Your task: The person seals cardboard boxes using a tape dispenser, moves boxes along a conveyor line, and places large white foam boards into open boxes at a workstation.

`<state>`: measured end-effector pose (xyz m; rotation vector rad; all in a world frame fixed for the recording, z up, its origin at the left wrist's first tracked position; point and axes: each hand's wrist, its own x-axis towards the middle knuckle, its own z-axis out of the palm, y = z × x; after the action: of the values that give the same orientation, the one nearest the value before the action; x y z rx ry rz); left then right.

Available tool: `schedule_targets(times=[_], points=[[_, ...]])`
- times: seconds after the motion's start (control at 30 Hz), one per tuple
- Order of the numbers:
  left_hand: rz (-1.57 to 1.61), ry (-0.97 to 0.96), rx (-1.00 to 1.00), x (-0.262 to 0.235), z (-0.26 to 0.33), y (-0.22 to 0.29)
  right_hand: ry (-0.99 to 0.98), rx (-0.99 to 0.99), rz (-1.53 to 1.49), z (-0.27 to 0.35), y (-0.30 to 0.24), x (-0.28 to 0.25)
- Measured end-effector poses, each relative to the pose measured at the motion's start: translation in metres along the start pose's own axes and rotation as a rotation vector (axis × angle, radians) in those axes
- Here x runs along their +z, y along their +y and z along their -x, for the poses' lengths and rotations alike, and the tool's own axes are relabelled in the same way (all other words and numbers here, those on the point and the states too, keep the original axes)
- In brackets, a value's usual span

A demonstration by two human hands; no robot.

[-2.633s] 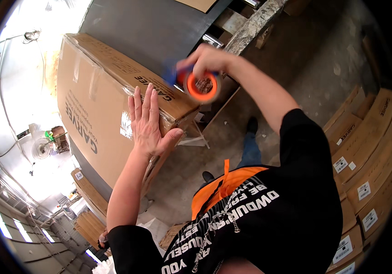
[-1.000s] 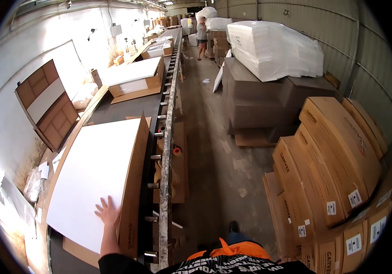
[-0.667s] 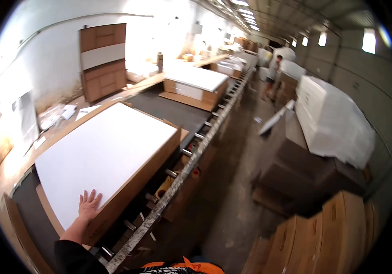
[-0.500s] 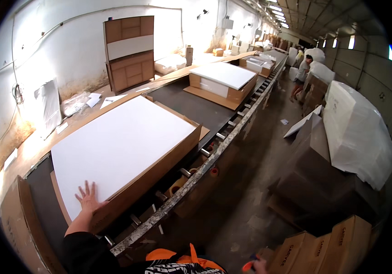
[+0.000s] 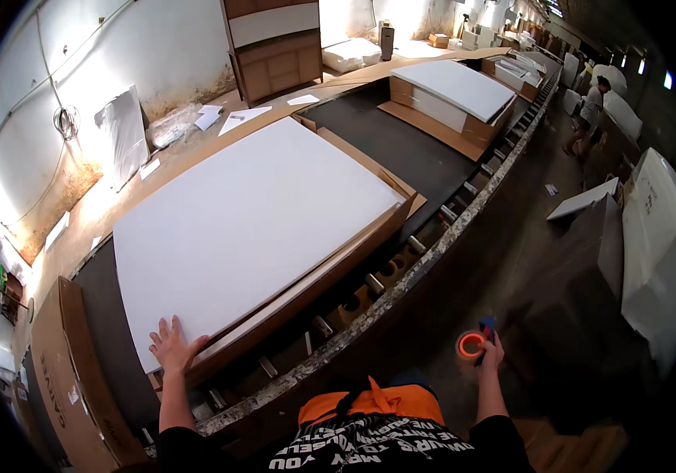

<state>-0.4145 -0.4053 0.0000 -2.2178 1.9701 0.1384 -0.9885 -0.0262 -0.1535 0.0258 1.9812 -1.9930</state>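
white foam sheet (image 5: 251, 229) under flat left hand (image 5: 171, 347).

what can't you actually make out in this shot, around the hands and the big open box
- Head view: the big open box contents are hidden under the white foam sheet.
- Left hand: palm is flat on the sheet's corner; its underside is hidden.
- Right hand: the tape dispenser is small and dim; the grip and blade are unclear.
- The closed carton at lower left is cut off by the fisheye rim.
- The distant person is too small for detail.
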Motion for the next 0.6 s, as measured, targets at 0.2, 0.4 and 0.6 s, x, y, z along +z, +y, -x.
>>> schedule_targets(times=[0.2,0.4,0.6], points=[[0.069,0.175,-0.038,0.009,-0.009,-0.018,-0.234,-0.044,-0.279,-0.100,-0.096,0.143],[0.455,0.462,-0.455,0.040,0.017,-0.008,-0.371,0.012,-0.363,-0.233,-0.121,0.279],[0.192,0.376,-0.945,0.027,-0.010,-0.005,-0.432,-0.029,-0.119,-0.380,-0.054,0.395]])
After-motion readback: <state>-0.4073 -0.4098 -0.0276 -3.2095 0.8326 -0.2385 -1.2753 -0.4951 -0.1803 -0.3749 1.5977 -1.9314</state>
